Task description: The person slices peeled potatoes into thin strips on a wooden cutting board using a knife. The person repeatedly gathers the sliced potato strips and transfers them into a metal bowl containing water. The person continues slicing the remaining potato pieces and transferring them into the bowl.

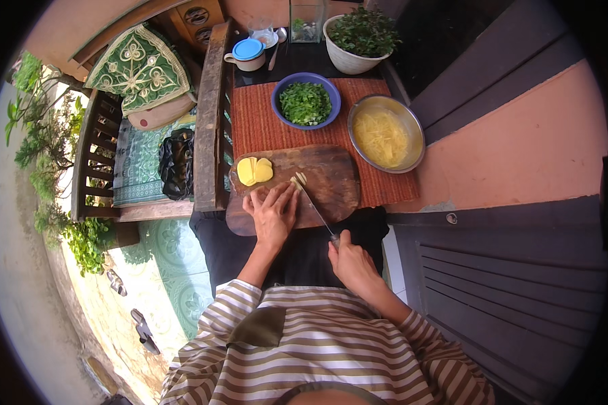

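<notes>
A wooden cutting board (329, 167) lies across the near edge of the table mat, its close side over my lap. My right hand (355, 260) grips the handle of a kitchen knife (316, 210), whose blade points away and to the left. Fingers bent, my left hand (275, 210) presses down on the board beside the blade tip, holding pale yellow slices mostly hidden under the fingertips. A few thin cut strips (300, 177) lie just beyond the blade. Left of them rests a small group of round yellow slices (254, 171), possibly potato.
Beyond the board stands a blue bowl (279, 114) of chopped greens. A metal bowl (421, 144) with yellow strips in liquid is at the right. Farther back are a lidded mug (248, 54) and a potted plant (354, 58). A wooden bench armrest (210, 126) borders the left.
</notes>
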The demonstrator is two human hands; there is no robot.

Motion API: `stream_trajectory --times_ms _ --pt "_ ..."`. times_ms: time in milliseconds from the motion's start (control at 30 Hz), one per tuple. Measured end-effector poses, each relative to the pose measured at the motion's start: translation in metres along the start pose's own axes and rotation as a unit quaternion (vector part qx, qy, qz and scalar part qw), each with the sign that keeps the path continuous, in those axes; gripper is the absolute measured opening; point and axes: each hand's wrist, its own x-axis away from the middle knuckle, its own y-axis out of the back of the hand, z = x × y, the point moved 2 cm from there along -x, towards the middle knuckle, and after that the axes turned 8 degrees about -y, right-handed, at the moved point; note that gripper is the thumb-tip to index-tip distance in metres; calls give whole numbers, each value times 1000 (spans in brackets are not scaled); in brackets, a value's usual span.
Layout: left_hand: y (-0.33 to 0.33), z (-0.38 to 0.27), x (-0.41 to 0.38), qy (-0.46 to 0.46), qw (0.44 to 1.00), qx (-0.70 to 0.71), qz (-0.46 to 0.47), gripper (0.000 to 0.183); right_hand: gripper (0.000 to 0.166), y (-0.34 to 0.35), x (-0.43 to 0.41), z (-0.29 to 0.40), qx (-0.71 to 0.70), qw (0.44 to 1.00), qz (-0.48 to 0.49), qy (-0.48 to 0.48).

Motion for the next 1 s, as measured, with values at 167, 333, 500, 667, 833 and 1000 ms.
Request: stream_trajectory --times_ms 167,333,500,667,833,1000 --pt "-1 -1 -1 5 1000 5 -7 21 35 1 -8 3 -3 1000 -13 8" --pt "-1 -1 -1 1 1000 -1 -4 22 36 5 -6 9 -8 1000 -15 14" --pt "0 -1 -2 0 1000 -5 3 24 36 8 -4 12 0 1000 -3 11" --pt "0 -1 -2 -1 1000 -4 6 25 34 10 -4 16 13 1000 -3 5" --pt "-1 0 -1 2 1000 2 10 24 34 8 -6 15 24 1000 -5 7" --pt "0 -1 -1 6 1000 6 15 23 33 -1 -11 12 27 1000 -11 6"
